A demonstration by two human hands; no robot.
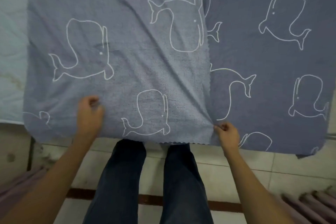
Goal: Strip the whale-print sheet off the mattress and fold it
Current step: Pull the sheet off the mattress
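— Blue-grey, with white whale outlines: the sheet (pixel 272 56) lies spread across the mattress (pixel 11 42), which shows pale and bare only along the left side.
— Is it flat?
— No. A paler panel (pixel 127 63), the sheet's underside, is folded over and lies on the darker face to the right. Its scalloped edge runs from the top of the view down to the near edge.
— And the hands?
— The right hand (pixel 227 134) pinches the panel's near corner between thumb and fingertips, right at the bed's near edge. Creases fan out from that pinch, up and to the left.
— The left?
— The left hand (pixel 90 112) sits on the paler panel close to its near edge, well apart from the right. Its fingers are curled against the cloth, but I cannot tell whether any cloth is caught in them.
— What else is in view?
— The person's legs in dark trousers (pixel 127 178), between the two arms, on a pale tiled floor (pixel 227 165). Mauve ribbed fabric (pixel 309 205) lies at the lower right, with more at the lower left; what it is, I cannot tell.
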